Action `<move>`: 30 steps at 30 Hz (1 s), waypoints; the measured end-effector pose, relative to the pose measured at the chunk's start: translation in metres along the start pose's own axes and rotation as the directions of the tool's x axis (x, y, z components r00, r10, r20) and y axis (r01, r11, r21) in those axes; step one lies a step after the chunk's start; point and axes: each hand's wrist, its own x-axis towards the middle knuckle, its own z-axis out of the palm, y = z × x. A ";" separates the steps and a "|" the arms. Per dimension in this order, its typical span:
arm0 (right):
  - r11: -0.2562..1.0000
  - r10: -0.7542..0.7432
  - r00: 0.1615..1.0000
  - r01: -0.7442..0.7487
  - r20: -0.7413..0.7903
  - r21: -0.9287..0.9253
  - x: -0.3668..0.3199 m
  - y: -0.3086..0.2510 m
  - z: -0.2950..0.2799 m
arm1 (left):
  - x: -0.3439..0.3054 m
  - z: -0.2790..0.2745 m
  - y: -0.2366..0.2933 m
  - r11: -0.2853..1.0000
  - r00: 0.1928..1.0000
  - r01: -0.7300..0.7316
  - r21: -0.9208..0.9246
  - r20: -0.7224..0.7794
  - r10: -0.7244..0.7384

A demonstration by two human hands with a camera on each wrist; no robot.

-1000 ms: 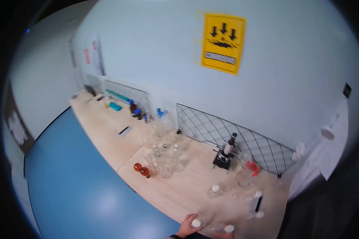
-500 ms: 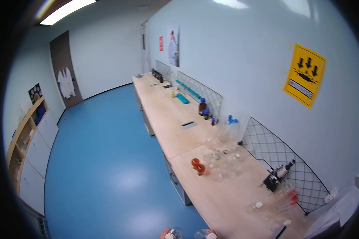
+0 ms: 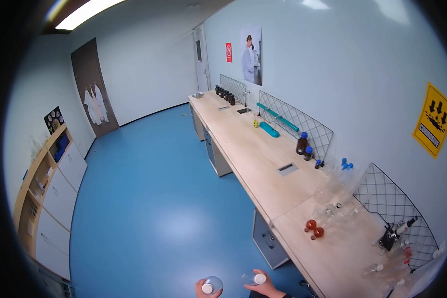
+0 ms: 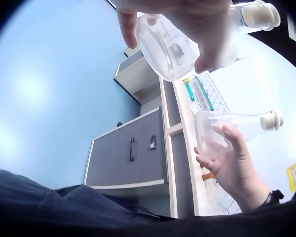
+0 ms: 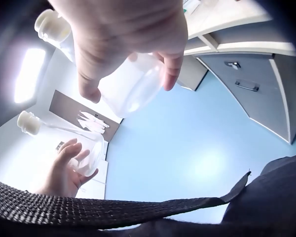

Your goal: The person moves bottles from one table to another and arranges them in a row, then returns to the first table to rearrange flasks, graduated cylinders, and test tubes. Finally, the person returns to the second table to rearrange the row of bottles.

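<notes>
Flasks of clear glass, one to each hand, hang over the blue floor [image 3: 149,198] close to the person's body, off the edge of the bench [image 3: 253,164]. The left flask [image 4: 170,47] sits in the left hand [image 4: 187,17], with thumb and fingers curled round its wide base and its white stopper [image 4: 259,12] pointing away. The right flask [image 4: 219,131] is gripped the same way by the right hand [image 4: 234,165], fingers wrapped about the bulb. The two flasks are near each other but apart. Both are see-through, and the floor shows through the glass.

Just right of the hands a grey drawer unit [image 3: 270,241] stands under the bench. On the bench above it are two orange flasks [image 3: 314,229], a cluster of clear glassware [image 3: 340,208] beside them, and a microscope [image 3: 395,233] against a wire grid [image 3: 397,198]. Further along stand two brown bottles [image 3: 303,144] with blue caps. A yellow sign [image 3: 434,119] hangs on the wall.
</notes>
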 end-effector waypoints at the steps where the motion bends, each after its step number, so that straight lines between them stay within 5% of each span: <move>1: 1.000 -0.030 1.000 0.029 -0.009 -0.008 0.018 0.000 0.007 | 0.016 -0.002 -0.011 1.000 1.000 -0.009 -0.019 -0.026 0.009; 4: 1.000 0.031 0.999 -0.031 -0.010 -0.007 0.072 -0.014 0.012 | 0.059 -0.002 -0.027 0.998 0.997 -0.011 -0.063 -0.078 0.006; 10: 0.991 -0.089 0.993 0.081 -0.073 -0.110 0.202 0.006 0.035 | 0.174 0.024 -0.071 0.991 0.991 0.086 -0.102 -0.096 -0.096; 13: 0.991 -0.020 1.000 0.018 -0.008 -0.130 0.284 0.007 0.045 | 0.262 0.024 -0.062 0.986 0.991 0.076 -0.149 -0.101 -0.091; 16: 0.998 0.034 0.999 -0.036 -0.025 -0.059 0.369 -0.031 0.055 | 0.356 0.012 -0.021 0.920 0.961 0.238 -0.311 -0.066 -0.270; 17: 0.997 0.079 0.992 -0.080 0.100 0.009 0.403 -0.038 0.059 | 0.377 0.021 -0.065 0.938 0.973 0.190 -0.291 -0.075 -0.221; 19: 0.997 -0.039 0.993 0.045 0.109 -0.057 0.474 -0.048 0.070 | 0.423 0.016 -0.095 0.977 0.982 0.102 -0.188 -0.140 -0.130; 21: 0.991 -0.097 0.986 0.108 0.134 -0.080 0.533 -0.066 0.084 | 0.462 0.004 -0.074 0.987 0.971 0.147 0.059 -0.198 -0.132; 28: 0.989 -0.149 0.977 0.149 0.151 0.016 0.692 -0.113 0.165 | 0.595 -0.029 -0.058 0.968 0.941 0.237 -0.083 -0.227 -0.250; 30: 0.995 -0.095 0.982 0.090 0.162 0.036 0.724 -0.110 0.187 | 0.628 -0.025 -0.120 0.975 0.945 0.216 -0.048 -0.243 -0.221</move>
